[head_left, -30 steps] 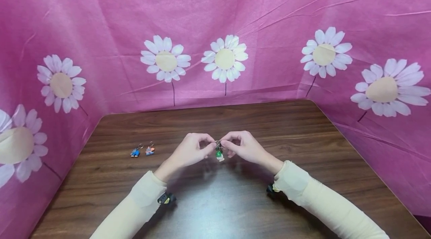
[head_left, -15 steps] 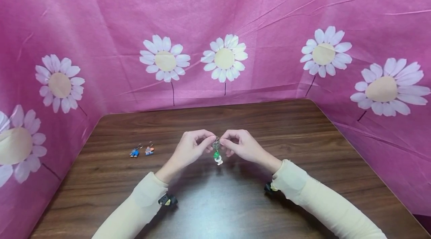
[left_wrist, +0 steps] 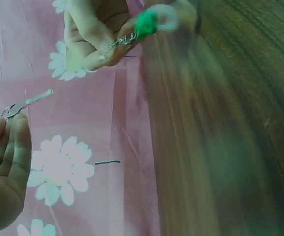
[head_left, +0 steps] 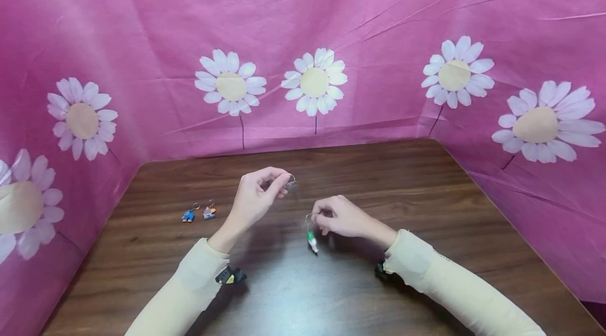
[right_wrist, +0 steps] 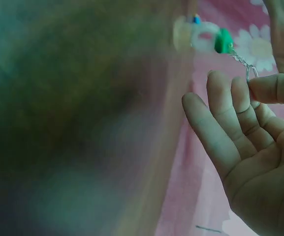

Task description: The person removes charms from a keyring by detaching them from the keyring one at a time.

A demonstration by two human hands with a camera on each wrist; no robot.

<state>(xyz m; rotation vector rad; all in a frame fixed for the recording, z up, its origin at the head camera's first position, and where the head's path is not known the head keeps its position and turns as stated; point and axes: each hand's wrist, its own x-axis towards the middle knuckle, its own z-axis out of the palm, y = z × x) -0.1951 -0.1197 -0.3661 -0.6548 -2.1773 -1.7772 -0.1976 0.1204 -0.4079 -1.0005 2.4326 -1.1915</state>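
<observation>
My left hand (head_left: 258, 194) pinches a silver key (left_wrist: 39, 97) between thumb and fingertips; a thin metal ring shows at its top in the head view. Lower and to the right, my right hand (head_left: 343, 216) pinches the ring of a keychain (head_left: 312, 242) between thumb and index finger. Its green and white figure hangs from a short chain, clearly seen in the right wrist view. The hands are apart, both above the brown wooden table (head_left: 303, 294). In the right wrist view, the other fingers of my right hand (right_wrist: 255, 162) are spread.
Two small figure keychains, one blue (head_left: 188, 215) and one grey-orange (head_left: 209, 213), lie on the table to the left of my left hand. A pink cloth (head_left: 379, 20) with printed daisies stands around the table's back and sides.
The key and the green-white keychain were together between both hands and are now apart. My left hand moved up and left with the key; my right hand moved down with the keychain.
</observation>
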